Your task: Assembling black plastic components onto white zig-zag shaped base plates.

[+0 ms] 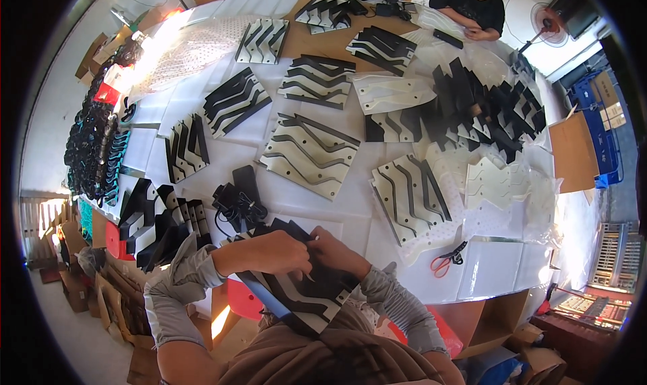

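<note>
Panel (303, 296) under left hand (286, 253) and right hand (337, 254): pale, wavy black bands.

Bare bench (377, 245) leaves passage right of the held grooved panel (303, 294), toward orange-handled scissors (448, 259); a corded black device (244, 184) obstructs beyond its left end, a cream wavy-ribbed panel (408, 200) beyond its right.

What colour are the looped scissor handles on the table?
The looped scissor handles are orange-red, best seen in the head view.
</note>
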A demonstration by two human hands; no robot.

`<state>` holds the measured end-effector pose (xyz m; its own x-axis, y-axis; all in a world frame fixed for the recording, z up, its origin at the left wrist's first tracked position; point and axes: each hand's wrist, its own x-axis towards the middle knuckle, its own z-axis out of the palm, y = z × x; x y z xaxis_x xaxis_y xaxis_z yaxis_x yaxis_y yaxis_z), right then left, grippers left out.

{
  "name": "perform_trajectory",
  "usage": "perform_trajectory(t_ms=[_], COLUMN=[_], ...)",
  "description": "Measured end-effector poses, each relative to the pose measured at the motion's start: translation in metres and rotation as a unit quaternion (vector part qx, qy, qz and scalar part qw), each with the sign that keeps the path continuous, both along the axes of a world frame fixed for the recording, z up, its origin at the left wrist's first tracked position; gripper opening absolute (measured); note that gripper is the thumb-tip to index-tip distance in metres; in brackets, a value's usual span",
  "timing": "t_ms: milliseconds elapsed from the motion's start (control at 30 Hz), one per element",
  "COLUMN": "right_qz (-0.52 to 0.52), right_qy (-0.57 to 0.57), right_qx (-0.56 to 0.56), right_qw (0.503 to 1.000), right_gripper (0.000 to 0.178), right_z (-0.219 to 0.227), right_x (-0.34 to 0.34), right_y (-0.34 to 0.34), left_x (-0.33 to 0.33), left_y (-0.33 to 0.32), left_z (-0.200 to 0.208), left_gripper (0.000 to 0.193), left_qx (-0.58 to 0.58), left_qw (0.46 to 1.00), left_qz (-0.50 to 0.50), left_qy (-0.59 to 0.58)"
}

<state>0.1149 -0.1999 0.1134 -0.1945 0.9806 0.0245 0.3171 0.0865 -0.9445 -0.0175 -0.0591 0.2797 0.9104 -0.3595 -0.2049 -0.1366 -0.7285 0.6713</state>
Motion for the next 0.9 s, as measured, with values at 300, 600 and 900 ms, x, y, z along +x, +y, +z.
perform_trajectory(t_ms=[300, 600, 900], right_qz=[0.049, 0.026, 0.005], right_qy=[-0.009, -0.015, -0.115], right_qx=[-0.075, -0.087, -0.01], right_qw=[0.996, 0.996, 0.993], right_gripper=[0.031, 0.035, 0.04], right_z=[-0.017, -0.008, 0.059], right_x=[0.005, 0.011, 0.069], right_y=[-0.001, 0.002, 0.023], left_x=[0.007, 0.01, 0.02], left_y=[0.003, 0.005, 0.018], left_z=[-0.001, -0.008, -0.001], left_gripper=[0.007, 0.008, 0.005], left_qx=[-0.005, 0.007, 0.037], left_qw=[0.999, 0.999, 0.995], left_qz=[-0.02, -0.02, 0.014], left_qy=[0.045, 0.043, -0.089])
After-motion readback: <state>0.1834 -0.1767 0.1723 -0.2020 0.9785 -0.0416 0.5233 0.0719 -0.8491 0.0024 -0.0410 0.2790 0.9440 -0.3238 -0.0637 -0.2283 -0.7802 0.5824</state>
